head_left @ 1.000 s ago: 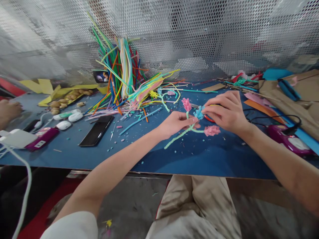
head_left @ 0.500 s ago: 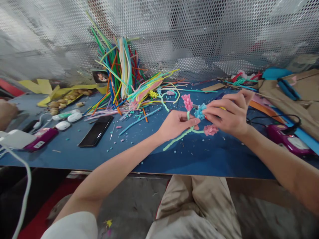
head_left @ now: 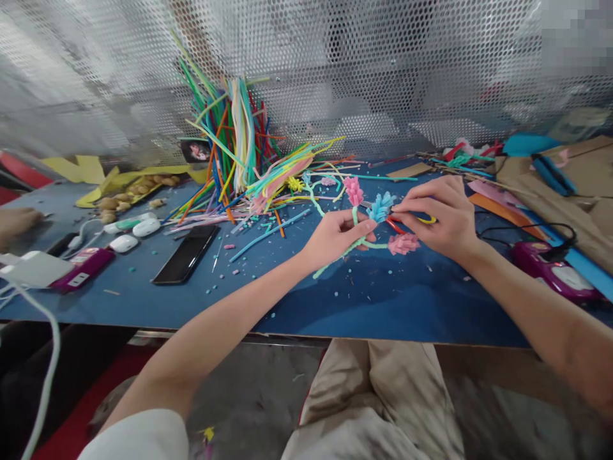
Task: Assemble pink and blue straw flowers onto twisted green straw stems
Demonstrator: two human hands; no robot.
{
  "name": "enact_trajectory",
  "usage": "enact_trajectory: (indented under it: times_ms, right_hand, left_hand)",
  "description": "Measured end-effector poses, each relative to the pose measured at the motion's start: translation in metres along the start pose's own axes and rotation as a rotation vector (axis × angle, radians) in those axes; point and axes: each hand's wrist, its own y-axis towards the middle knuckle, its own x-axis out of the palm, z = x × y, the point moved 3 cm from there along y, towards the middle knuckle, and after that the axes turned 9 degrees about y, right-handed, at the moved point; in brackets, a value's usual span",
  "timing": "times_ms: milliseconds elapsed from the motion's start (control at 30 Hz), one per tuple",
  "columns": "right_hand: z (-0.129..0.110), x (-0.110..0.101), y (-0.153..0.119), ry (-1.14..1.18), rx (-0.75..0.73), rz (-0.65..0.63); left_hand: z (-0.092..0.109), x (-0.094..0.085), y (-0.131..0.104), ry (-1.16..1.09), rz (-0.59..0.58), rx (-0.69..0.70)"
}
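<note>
My left hand [head_left: 335, 237] pinches a light green fuzzy stem [head_left: 354, 245] that branches into several flowers. One pink flower [head_left: 353, 191] stands above the fingers, a dusty pink one [head_left: 403, 243] points right, and a blue one [head_left: 382, 207] sits between my two hands. The stem's lower end slants down left over the blue table. My right hand [head_left: 438, 214] is closed just right of the blue flower, its fingertips near the petals. What they pinch is too small to tell. A tool with red and yellow handles [head_left: 395, 224] shows below and behind my right fingers.
Colourful pipe cleaners [head_left: 242, 140] stand behind on the left, more lie beside them. A black phone [head_left: 186, 254], white earbud cases and a purple power strip [head_left: 86, 268] are left; another purple strip [head_left: 550, 268] is right. Another person's hand [head_left: 19, 227] is at far left.
The flowers in my left hand have shifted slightly left. My right hand has turned a little, its fingers drawn closer together, and more of the red and yellow handles shows.
</note>
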Motion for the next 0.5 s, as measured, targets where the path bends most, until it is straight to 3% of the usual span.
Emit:
enact_trajectory:
  times_ms: [267,500]
  right_hand:
    - [-0.0012,0.0020,-0.0032,0.002,0.000,-0.088]
    - [-0.0037,0.0033,-0.0036,-0.045,-0.006,-0.066]
  left_hand:
    - [-0.0002,0.0015,-0.0003,-0.004,-0.050,0.019]
    - [0.0033,-0.0034,-0.0010,0.111,-0.065,0.054]
